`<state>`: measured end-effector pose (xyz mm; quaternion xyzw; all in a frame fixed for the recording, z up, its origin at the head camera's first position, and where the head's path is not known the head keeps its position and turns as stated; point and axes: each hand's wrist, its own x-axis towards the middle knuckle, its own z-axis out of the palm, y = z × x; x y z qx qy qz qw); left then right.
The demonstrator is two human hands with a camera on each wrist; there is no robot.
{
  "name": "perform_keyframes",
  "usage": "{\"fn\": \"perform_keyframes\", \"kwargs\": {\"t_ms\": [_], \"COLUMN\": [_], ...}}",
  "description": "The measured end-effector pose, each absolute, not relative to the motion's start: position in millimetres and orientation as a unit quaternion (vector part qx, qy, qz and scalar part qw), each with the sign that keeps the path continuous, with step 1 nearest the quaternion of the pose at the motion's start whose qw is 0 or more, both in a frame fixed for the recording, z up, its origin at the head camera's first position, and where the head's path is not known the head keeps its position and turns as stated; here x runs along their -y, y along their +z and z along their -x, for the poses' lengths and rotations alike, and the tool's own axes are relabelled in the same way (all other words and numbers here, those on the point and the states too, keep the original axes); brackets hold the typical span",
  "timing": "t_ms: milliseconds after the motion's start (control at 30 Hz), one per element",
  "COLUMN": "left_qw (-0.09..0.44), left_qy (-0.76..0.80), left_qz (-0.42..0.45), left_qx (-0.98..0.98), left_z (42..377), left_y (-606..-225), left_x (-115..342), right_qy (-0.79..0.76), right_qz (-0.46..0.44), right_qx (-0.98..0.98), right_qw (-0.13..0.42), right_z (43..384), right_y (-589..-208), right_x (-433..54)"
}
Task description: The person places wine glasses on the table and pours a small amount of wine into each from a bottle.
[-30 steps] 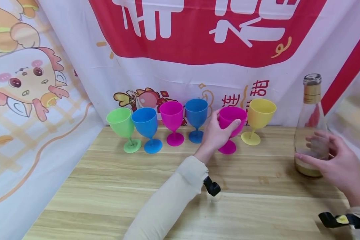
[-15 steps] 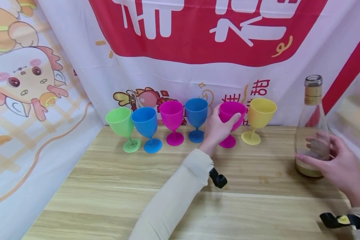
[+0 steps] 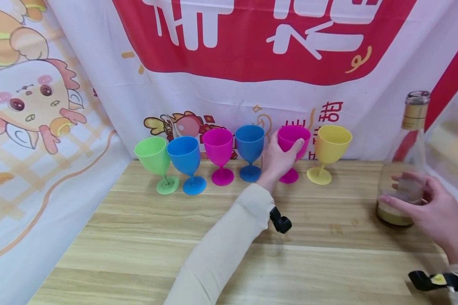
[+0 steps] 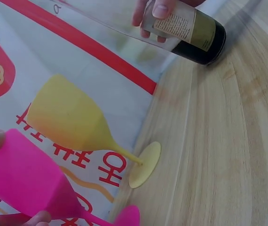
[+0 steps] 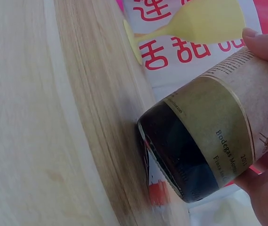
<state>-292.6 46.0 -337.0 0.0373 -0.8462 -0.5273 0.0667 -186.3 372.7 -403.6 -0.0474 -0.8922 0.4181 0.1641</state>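
Observation:
In the head view my left hand [image 3: 278, 162] grips the bowl of a magenta goblet [image 3: 294, 137], its thumb across the near side. The goblet stands upright, its foot partly hidden behind the wrist. To its right is a yellow goblet [image 3: 332, 144], also seen close by in the left wrist view. At the right, my right hand [image 3: 434, 212] wraps the lower body of a clear glass wine bottle [image 3: 402, 159] with no stopper showing in its mouth. The bottle leans slightly right, its base at the tabletop. Its printed label [image 5: 218, 127] shows in the right wrist view.
Left of my left hand a row continues with a blue goblet [image 3: 249, 142], a magenta goblet [image 3: 218, 144], another blue goblet [image 3: 184, 152] and a green goblet [image 3: 152, 154]. A printed cloth [image 3: 213, 93] hangs right behind the wooden table [image 3: 137, 254].
My left hand has pushed the magenta goblet back and slightly left, level with the yellow one. The bottle's neck has tipped to the right in my right hand.

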Motion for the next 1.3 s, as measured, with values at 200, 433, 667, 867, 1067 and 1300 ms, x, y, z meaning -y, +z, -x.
{"fn": "perform_keyframes", "kwargs": {"t_ms": [200,433,667,867,1067,1300], "left_qw": [0.07,0.068,0.065,0.084,0.125,0.186], "left_qy": [-0.519,-0.509,-0.487,-0.489,-0.521,-0.523], "left_qz": [-0.039,-0.012,0.024,0.03,0.033,0.058], "left_qx": [0.851,0.858,0.871,0.868,0.844,0.83], "left_z": [295.0,286.0,270.2,250.2,232.2,223.2], "left_y": [-338.5,-346.7,-360.7,-367.4,-370.7,-373.7], "left_x": [-46.8,-39.7,-30.2,-16.4,9.5,41.2], "right_qy": [0.421,0.406,0.404,0.424,0.421,0.424], "right_qz": [0.045,0.047,0.046,0.03,0.021,0.017], "right_qx": [0.891,0.899,0.9,0.89,0.892,0.89], "right_qw": [0.163,0.158,0.158,0.164,0.167,0.167], "right_z": [187.9,190.0,190.8,189.9,190.0,189.2], "right_y": [-406.3,-405.8,-404.9,-406.6,-407.0,-407.3], "right_x": [-375.8,-373.1,-371.3,-370.9,-370.4,-372.2]}}
